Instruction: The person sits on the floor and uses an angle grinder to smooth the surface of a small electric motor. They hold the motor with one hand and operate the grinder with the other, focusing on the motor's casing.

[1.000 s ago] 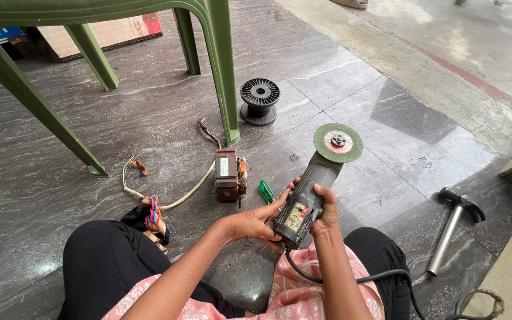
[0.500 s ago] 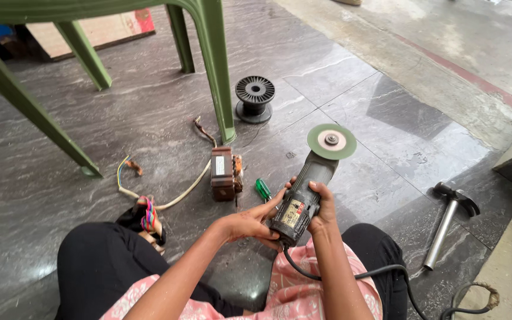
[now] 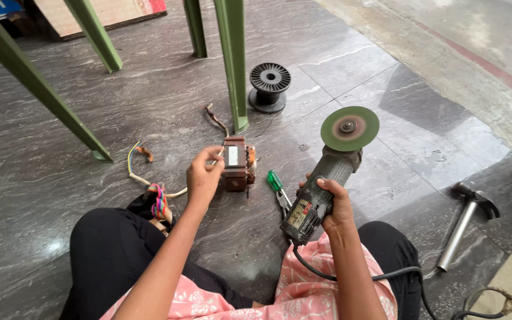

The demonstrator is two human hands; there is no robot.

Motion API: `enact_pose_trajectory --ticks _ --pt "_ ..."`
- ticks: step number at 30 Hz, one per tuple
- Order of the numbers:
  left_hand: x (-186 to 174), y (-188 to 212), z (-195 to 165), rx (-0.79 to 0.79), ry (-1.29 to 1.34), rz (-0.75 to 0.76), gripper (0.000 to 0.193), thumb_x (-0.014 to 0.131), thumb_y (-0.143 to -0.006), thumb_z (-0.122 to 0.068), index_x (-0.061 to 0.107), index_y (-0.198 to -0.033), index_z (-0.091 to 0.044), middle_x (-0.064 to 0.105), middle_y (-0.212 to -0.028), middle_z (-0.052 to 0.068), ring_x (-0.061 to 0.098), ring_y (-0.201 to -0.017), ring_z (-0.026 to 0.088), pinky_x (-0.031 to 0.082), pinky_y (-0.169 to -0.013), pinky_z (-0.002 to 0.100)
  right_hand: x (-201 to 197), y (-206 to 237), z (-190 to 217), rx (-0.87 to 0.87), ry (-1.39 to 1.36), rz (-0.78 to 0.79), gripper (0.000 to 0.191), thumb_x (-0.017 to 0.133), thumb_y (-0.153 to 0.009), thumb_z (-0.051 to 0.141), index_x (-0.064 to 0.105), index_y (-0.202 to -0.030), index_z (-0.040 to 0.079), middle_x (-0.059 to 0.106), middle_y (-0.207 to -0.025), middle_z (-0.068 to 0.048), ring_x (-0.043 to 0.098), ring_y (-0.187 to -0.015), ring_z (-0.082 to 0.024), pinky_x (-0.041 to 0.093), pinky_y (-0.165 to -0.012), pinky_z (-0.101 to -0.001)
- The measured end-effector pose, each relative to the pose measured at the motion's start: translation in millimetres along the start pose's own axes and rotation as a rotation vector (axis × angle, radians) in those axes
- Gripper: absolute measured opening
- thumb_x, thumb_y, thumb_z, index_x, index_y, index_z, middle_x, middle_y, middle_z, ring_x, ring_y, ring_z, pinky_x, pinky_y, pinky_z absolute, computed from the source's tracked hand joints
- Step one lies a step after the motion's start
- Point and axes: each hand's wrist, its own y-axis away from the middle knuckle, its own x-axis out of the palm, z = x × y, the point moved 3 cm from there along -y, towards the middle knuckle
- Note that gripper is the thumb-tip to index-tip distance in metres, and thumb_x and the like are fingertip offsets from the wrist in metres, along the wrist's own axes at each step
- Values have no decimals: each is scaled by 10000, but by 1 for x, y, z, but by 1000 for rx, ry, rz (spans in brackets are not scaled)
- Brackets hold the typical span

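Grinder (image 3: 321, 192) sits clamped in the right hand (image 3: 334, 204), disc up, above the floor between the knees. Left hand (image 3: 202, 175), fingers loosely apart, touches the small motor (image 3: 236, 164) beside a green screwdriver (image 3: 275, 181).

One grinder (image 3: 327, 178), one hammer (image 3: 466, 222), one spool (image 3: 269, 86)

The person is wearing a pink top (image 3: 303, 290) printed with a pale floral pattern, its fabric showing at the bottom of the view between the two arms. They are wearing plain black trousers (image 3: 111, 255) covering both legs, one knee to each side. Both forearms are showing bare, with no sleeves reaching them, and the left hand (image 3: 204, 176) and right hand (image 3: 334, 204) are wearing no gloves, rings or watch.
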Motion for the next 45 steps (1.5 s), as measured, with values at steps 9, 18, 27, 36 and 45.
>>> enact_pose_trajectory --ticks 9,18,27,36,45 --pt "62 -42 71 -443 293 -83 317 556 -1037 -351 634 -1116 -54 735 -1019 70 696 -877 166 551 -763 365 25 14 -7 -172 301 -191 389 755 -640 9 587 -991 -13 675 -802 -133 680 -622 -245 601 -567 -414" --pt "40 -37 56 -482 430 -236 300 837 -855 -171 663 -745 48 685 -772 88 613 -631 172 525 -577 397 36 14 -33 -134 456 -183 476 782 -599 -60 573 -1024 -14 652 -803 -99 654 -611 -219 581 -562 -384" --pt "40 -26 44 -404 171 -351 423 872 -818 -233 617 -586 12 597 -646 5 480 -587 114 399 -536 360 47 18 -35 -114 466 -188 527 763 -587 -88 564 -1066 6 644 -808 -106 654 -600 -234 577 -530 -404" --pt "30 -38 54 -364 158 -223 454 841 -840 -228 556 -557 -16 555 -605 -10 451 -554 109 363 -516 361 51 18 -32 -141 406 -155 547 750 -597 -89 535 -1089 14 635 -839 -106 660 -637 -230 585 -549 -395" --pt "22 -37 40 -402 148 -133 349 830 -812 -233 660 -578 -39 628 -608 -38 522 -565 86 417 -543 315 58 20 -37 -112 452 -148 577 752 -590 -100 544 -1115 18 634 -823 -107 656 -616 -234 578 -534 -400"
